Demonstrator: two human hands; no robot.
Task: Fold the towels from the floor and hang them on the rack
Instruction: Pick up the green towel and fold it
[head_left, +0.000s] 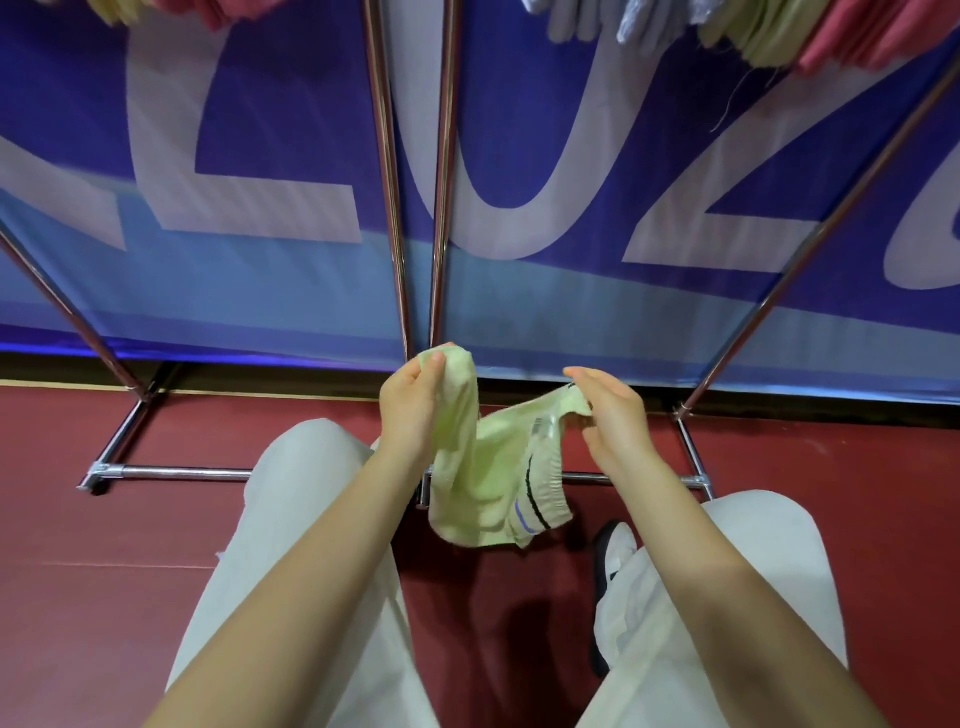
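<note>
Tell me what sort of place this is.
Probably an indoor hall or sports venue: a dark red floor, a big blue printed banner, and a metal rack hung with towels.

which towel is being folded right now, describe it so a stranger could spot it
Below the blue banner, in front of the chrome rack, both hands hold one pale green towel. Unlike the towels hanging above, it has dark and blue stripes near one end.

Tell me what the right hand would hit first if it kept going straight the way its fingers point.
The right hand points up and left in the picture, toward the blue banner behind the rack. Nothing shows between them, so the banner's lower edge is probably first, though depth is hard to judge. The light green towel hangs below that line.
</note>
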